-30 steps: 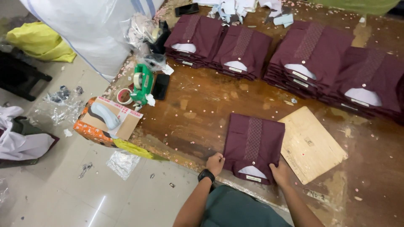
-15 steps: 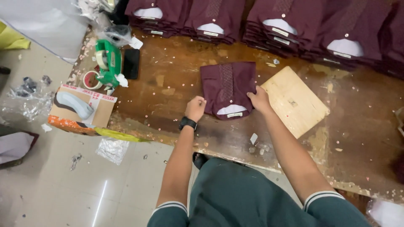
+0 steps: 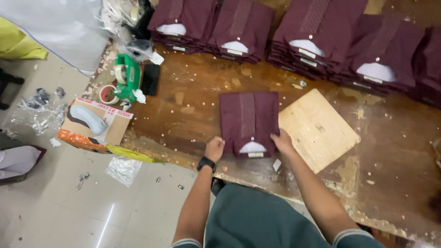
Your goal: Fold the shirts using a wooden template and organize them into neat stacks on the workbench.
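Observation:
A folded maroon shirt (image 3: 248, 119) with a white collar insert lies flat on the worn wooden table (image 3: 193, 96). My left hand (image 3: 215, 148), with a black watch on the wrist, grips the shirt's near left corner. My right hand (image 3: 282, 141) holds its near right edge. A light wooden board (image 3: 317, 128) lies just right of the shirt, touching its side.
Stacks of folded maroon shirts (image 3: 294, 32) line the table's far side. A green tape dispenser (image 3: 126, 78), a tape roll (image 3: 108, 94) and a black phone (image 3: 150, 79) sit at the left edge. A cardboard box (image 3: 94, 124) stands on the floor.
The view has shifted and closed in on the table. Both hands stay on the shirt's near corners, and the shirt lies in much the same place beside the board.

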